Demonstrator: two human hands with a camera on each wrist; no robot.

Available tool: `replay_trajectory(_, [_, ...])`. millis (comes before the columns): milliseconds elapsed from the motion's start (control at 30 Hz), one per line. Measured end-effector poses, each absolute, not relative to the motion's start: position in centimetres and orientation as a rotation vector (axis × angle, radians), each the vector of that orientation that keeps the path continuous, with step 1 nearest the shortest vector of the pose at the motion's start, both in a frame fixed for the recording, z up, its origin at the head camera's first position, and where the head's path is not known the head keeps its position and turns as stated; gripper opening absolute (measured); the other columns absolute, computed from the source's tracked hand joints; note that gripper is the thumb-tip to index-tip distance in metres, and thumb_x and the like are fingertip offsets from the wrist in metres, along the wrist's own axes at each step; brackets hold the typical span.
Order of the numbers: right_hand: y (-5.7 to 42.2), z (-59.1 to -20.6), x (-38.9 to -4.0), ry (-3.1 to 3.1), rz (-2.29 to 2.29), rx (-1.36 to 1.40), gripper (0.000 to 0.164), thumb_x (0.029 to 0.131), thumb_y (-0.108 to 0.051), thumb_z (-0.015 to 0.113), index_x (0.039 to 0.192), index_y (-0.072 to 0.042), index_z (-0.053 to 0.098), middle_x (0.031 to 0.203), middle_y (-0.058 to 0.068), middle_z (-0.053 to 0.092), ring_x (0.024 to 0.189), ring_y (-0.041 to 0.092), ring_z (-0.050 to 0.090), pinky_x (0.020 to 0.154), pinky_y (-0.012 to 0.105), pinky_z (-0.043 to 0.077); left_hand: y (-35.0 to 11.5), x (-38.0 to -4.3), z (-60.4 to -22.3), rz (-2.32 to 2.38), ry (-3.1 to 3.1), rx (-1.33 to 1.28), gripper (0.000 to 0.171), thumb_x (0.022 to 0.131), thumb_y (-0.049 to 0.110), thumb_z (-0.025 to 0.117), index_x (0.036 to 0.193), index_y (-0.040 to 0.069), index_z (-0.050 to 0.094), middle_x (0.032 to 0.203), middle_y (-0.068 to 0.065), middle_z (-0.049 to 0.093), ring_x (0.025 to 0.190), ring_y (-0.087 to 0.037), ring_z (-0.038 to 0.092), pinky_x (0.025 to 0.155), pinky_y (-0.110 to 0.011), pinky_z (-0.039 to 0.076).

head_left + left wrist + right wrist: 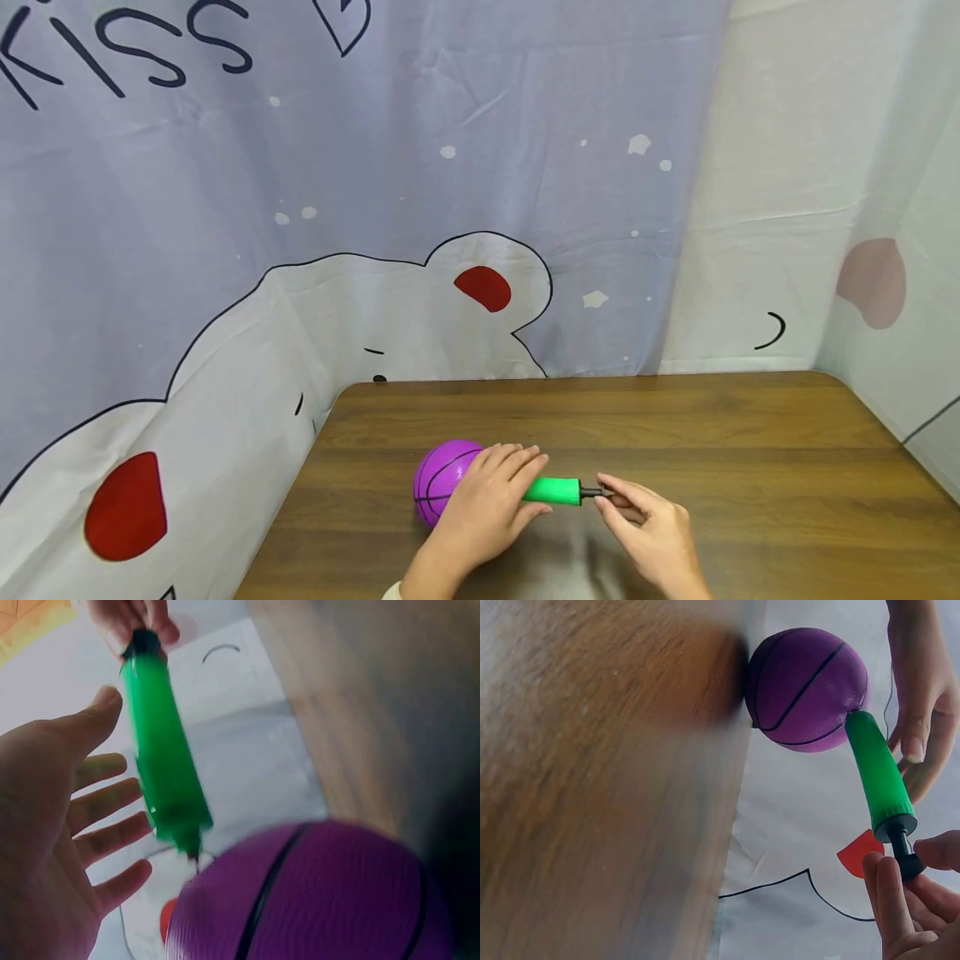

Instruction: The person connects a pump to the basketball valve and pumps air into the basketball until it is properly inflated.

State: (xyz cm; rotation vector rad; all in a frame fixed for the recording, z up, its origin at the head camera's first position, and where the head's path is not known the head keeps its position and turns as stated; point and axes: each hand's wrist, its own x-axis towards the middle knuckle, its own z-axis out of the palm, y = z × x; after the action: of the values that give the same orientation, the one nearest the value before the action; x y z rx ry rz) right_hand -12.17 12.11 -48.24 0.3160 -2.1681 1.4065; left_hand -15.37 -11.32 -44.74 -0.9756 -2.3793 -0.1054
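Note:
A purple ball [442, 479] with black seam lines sits on the wooden table. Its side meets the needle end of a green hand pump [877, 769], seen in the right wrist view. Fingers and thumb of my right hand [652, 525] pinch the pump's black handle [907, 864], and a short length of dark rod shows between handle and barrel. My left hand [491, 500] is spread beside the barrel with its fingers straight, close to the ball. In the left wrist view that hand [52, 787] has its palm toward the pump without curling round it.
The brown wooden tabletop [720, 433] extends around the hands. Behind it and along its sides hangs a cloth [570, 200] printed with white bear shapes, red patches and black lettering on pale violet.

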Motion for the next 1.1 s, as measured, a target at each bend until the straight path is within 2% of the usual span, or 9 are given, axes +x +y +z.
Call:
replay_trajectory(433, [12.5, -48.4, -12.0, -2.175, 1.378, 0.281, 0.032, 0.077, 0.004, 0.082, 0.107, -0.007, 0.079, 0.093, 0.004, 0.077, 0.075, -0.003, 0.069, 0.066, 0.010, 0.055, -15.5, -15.5, -44.3, -0.142, -2.506, -0.820, 0.067, 0.086, 0.052, 0.075, 0.141, 0.018, 0.058, 0.147, -0.001, 0.055, 0.134, -0.023, 0.051, 0.115, -0.051, 0.039])
replay_trajectory(633, [12.7, -48.4, -12.0, -2.200, 1.381, 0.268, 0.030, 0.078, 0.002, 0.082, 0.107, -0.006, 0.078, 0.094, 0.008, 0.077, 0.075, -0.004, 0.069, 0.065, 0.009, 0.054, -16.8, -15.7, -44.8, -0.166, -2.557, -0.775, 0.072, 0.083, 0.056, 0.075, 0.141, 0.017, 0.059, 0.148, -0.003, 0.054, 0.135, -0.025, 0.049, 0.115, -0.054, 0.037])
replay_trajectory(900, [13.0, -48.5, -12.1, -2.218, 1.389, 0.274, 0.030, 0.078, 0.004, 0.081, 0.108, -0.004, 0.078, 0.093, 0.010, 0.077, 0.075, -0.004, 0.069, 0.065, 0.010, 0.054, -17.5, -15.9, -45.5, -0.189, -2.667, -0.747, 0.088, 0.075, 0.068, 0.076, 0.145, 0.019, 0.054, 0.153, -0.007, 0.047, 0.143, -0.036, 0.039, 0.115, -0.065, 0.030])
replay_trajectory(1100, [13.1, -48.5, -12.2, -2.236, 1.382, 0.280, 0.030, 0.079, 0.002, 0.081, 0.108, -0.004, 0.078, 0.093, 0.010, 0.077, 0.075, -0.004, 0.068, 0.065, 0.010, 0.055, -17.7, -16.1, -46.2, -0.260, -2.730, -0.745, 0.096, 0.072, 0.067, 0.079, 0.149, 0.019, 0.049, 0.155, -0.010, 0.044, 0.144, -0.040, 0.037, 0.112, -0.070, 0.032])
